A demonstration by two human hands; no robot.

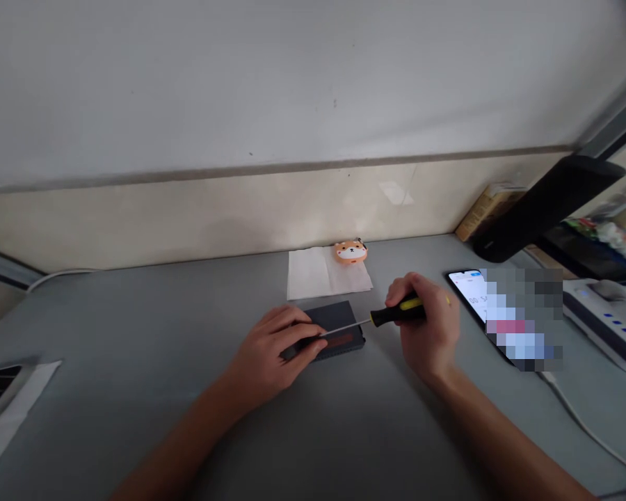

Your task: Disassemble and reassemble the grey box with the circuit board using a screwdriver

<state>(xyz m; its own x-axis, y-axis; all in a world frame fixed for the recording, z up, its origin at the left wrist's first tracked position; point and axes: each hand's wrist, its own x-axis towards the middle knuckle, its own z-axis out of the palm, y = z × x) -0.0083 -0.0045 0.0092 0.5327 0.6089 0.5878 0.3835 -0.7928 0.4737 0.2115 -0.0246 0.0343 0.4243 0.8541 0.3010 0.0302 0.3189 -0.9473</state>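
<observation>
Guiding a black-and-yellow screwdriver [383, 317] over a dark flat case [339, 313]

Gripping the screwdriver by its handle, fingers wrapped round, in the right hand [432, 321]. Meeting its tip with thumb and forefinger of the left hand [271, 351], over the case just left of the handle; cannot tell whether pinching or merely touching. Apparently at the tip-guiding step; likely calling next for a braced case and steady shaft. Beyond the case, note folded white paper [307, 275] under a dog-faced pouch [350, 252]; right of the grip, a lit smartphone [467, 282].
</observation>
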